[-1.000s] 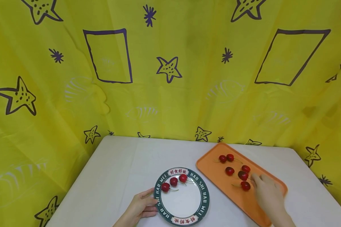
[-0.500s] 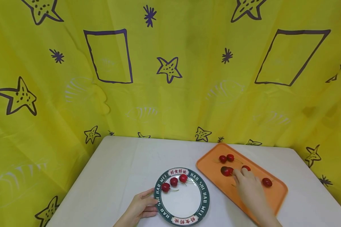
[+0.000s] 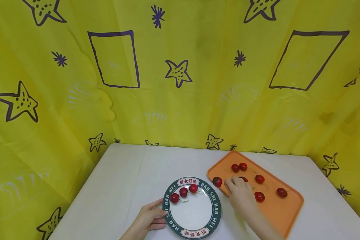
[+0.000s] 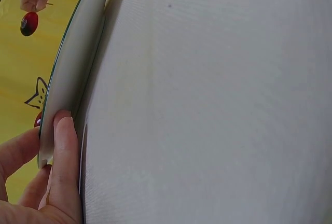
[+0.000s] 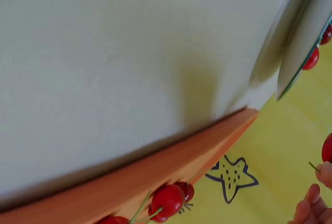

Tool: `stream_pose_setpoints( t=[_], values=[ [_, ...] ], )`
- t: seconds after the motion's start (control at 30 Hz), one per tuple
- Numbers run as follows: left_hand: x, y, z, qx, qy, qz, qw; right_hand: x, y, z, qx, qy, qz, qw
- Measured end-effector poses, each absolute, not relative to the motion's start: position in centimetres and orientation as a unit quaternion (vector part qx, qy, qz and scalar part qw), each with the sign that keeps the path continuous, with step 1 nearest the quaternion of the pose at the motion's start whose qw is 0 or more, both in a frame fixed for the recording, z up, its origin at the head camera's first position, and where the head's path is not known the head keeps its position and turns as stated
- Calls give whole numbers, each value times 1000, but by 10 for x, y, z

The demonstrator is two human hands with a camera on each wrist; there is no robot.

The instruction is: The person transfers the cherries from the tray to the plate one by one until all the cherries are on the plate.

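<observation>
My left hand [image 3: 151,216] grips the left rim of a round white plate [image 3: 190,215] with a green lettered border. In the left wrist view its fingers reach under the plate [image 4: 78,53], whose near side looks slightly raised from the table. Three red cherries [image 3: 183,192] with stems lie on the plate's far left part. My right hand [image 3: 243,196] pinches a dark red cherry [image 3: 217,181] by its stem, above the left edge of an orange tray [image 3: 276,216]. In the right wrist view this cherry [image 5: 328,149] hangs clear of the tray.
Several more cherries [image 3: 259,196] lie spread on the tray, one [image 3: 243,179] partly hidden by my right hand. The tray stands at an angle, right of the plate, on a white table [image 3: 129,180]. A yellow patterned curtain [image 3: 180,110] surrounds the table's back and sides.
My right hand has taken a cherry from the middle of the tray and carried it left towards the plate. A cherry at the tray's right has come into view. My left hand has stayed put.
</observation>
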State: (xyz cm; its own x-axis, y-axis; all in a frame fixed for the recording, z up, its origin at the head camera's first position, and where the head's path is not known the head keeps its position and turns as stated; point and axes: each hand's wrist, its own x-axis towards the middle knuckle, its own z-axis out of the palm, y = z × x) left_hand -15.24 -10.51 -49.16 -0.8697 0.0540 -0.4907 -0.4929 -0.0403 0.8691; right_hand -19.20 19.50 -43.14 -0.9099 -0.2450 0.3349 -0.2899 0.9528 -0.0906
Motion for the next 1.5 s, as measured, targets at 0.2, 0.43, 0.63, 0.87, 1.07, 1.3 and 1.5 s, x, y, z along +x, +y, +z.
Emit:
stream_pose_setpoints(
  t=[0.2, 0.43, 0.63, 0.87, 1.07, 1.3, 1.5],
  values=[
    [-153, -105, -492, -166, 664, 702, 196, -196, 182, -440, 175, -973, 48, 140],
    [-153, -105, -493, -163, 663, 704, 196, -197, 167, -447, 219, -965, 40, 135],
    [-152, -105, -493, -159, 660, 707, 197, -199, 157, -456, 252, -957, 14, 140],
    [-152, -105, -493, -156, 658, 710, 196, -199, 148, -461, 276, -955, 10, 112],
    [-153, -106, -494, -154, 659, 710, 195, -200, 142, -465, 296, -949, -18, 108],
    [-153, -106, -494, -156, 658, 709, 198, -199, 138, -467, 302, -946, -48, 105],
    [-153, -106, -494, -156, 658, 710, 196, -200, 138, -470, 300, -947, -58, 101]
  ],
)
